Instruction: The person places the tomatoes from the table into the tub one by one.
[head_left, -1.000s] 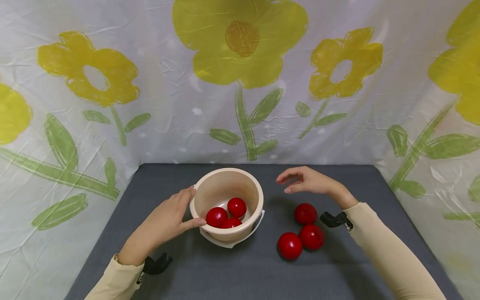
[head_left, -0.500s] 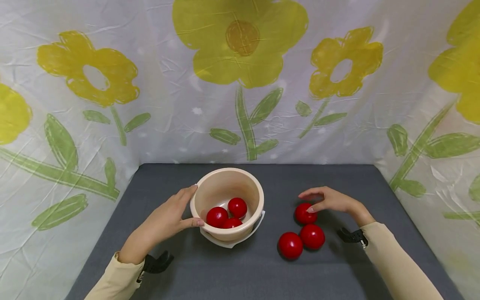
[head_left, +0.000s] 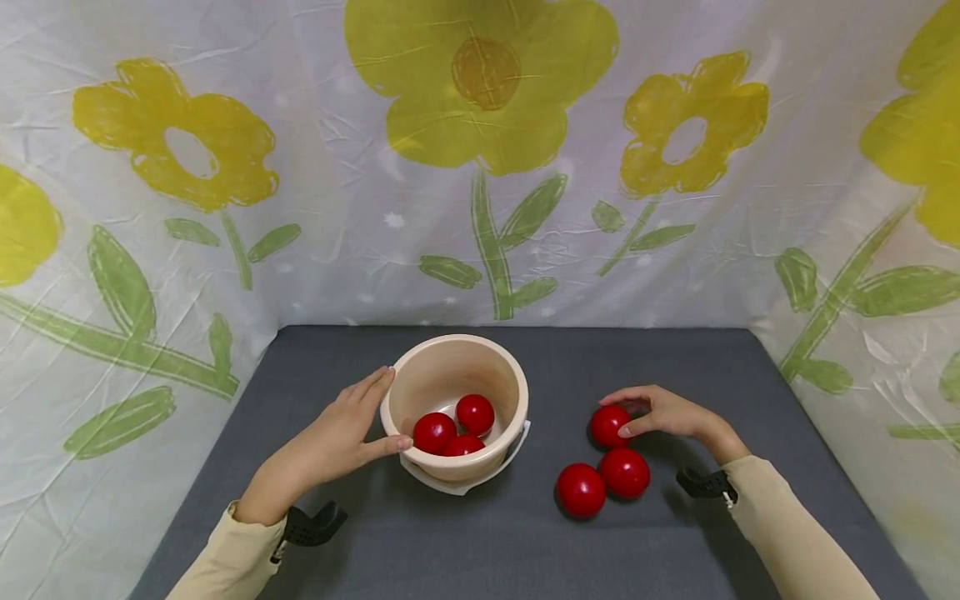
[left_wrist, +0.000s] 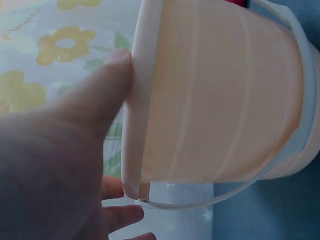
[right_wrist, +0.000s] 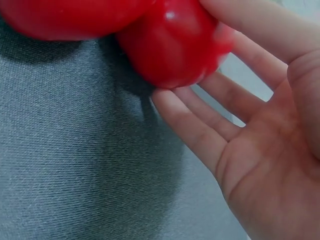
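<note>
Right hand (head_left: 667,414): fingers (right_wrist: 200,127) are curling round the far red ball (head_left: 609,425), thumb closing on its near side, the ball still sitting on the table (head_left: 480,542). The wrist view is showing the fingers touching the ball's underside and flank; whether the thumb is already pressing firmly is hard to tell there.

Left hand (head_left: 333,442): fingers are lying fairly straight against the outer wall of the cream bucket (head_left: 450,371), thumb (left_wrist: 102,92) pressing at the rim, bracing it rather than gripping it. The bucket's white handle (left_wrist: 300,125) is lying folded down along its side.

Bucket contents: three red balls (head_left: 453,429), bunched at the near side of the bottom.

On the table, right of the bucket: two further red balls (head_left: 603,483), touching each other, just beside the one being taken.

Surround: flower-print sheet (head_left: 480,167) hanging behind and to both sides.

Handling note: the ball is looking smooth and round, so it is likely to roll; the grip is probably best closed with fingers and thumb on opposite sides before lifting, coming straight up so the two neighbours are not being nudged, with the left hand bracing the bucket.
</note>
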